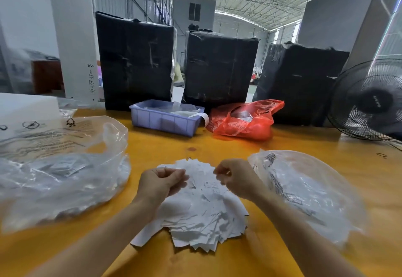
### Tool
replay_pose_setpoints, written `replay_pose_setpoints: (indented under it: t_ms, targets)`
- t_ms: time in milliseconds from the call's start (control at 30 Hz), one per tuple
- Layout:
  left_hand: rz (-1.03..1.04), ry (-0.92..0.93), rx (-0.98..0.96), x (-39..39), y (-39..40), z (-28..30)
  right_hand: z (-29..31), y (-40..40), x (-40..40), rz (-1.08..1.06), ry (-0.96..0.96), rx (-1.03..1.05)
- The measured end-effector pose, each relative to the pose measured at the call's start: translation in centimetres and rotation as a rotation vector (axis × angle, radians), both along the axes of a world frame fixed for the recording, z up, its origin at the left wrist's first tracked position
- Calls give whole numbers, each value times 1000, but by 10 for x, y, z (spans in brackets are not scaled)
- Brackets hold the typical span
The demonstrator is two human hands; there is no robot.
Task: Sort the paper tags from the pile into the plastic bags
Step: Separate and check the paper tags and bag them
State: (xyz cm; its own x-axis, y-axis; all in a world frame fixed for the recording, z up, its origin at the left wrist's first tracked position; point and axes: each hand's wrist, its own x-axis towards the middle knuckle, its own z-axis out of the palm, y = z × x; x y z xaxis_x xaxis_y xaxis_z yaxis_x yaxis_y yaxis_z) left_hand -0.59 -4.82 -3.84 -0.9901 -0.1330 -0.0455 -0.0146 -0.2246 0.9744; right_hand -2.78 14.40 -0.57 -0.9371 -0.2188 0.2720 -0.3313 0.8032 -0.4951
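One pile of paper tags [202,215], two clear plastic bags on your bench.
Your left hand [159,182] and right hand [236,178] curl above the pile; whether they pinch tags, I cannot tell.

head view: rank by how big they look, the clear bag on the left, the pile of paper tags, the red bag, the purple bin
1. clear bag on the left
2. pile of paper tags
3. red bag and purple bin: these look alike, so no ranking. Both sit farther from the camera, which shrinks them.
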Motion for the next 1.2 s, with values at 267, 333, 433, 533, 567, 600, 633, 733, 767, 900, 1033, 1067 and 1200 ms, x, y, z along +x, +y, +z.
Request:
replay_pose_setpoints:
  t_ms: [267, 333, 433, 533, 567, 600, 633, 733, 767, 900, 1033, 1067, 1200]
  targets:
    - [6, 59, -83, -2, 4, -9, -28, -8, -3, -156, -169, 79]
    - [4, 64, -107, 0, 7, -11, -26, -6, -2, -135, -222, -12]
    - [4, 61, -101, 1, 9, -12, -28, -5, -1, -145, -244, -51]
    - [8, 59, -109, 2, 9, -12, -30, -6, -1, -168, -178, -66]
    - [10, 59, -114, 2, 8, -12, -30, -6, -2, -176, -140, -71]
    - [12, 60, -119, 2, 8, -12, -29, -7, -1, -176, -125, -80]
    - [12, 61, -123, 2, 8, -12, -29, -7, -1, -177, -139, -81]
    - [4, 54, -104, 2, 8, -11, -30, -13, 0, -177, -231, -25]
    - [-4, 46, -94, 2, 8, -10, -31, -14, 0, -181, -246, -16]
    - [-61, 31, -34, 5, 8, -7, -31, -17, 1, -139, -240, -130]
    - [-83, 29, -25, 7, 9, -4, -19, -18, 2, -88, -99, -337]
    - [-88, 29, -22, 7, 9, -3, -12, -19, 3, -64, -58, -390]
    - [-106, 34, -55, 8, 10, -2, 14, -17, 12, 25, 110, -481]
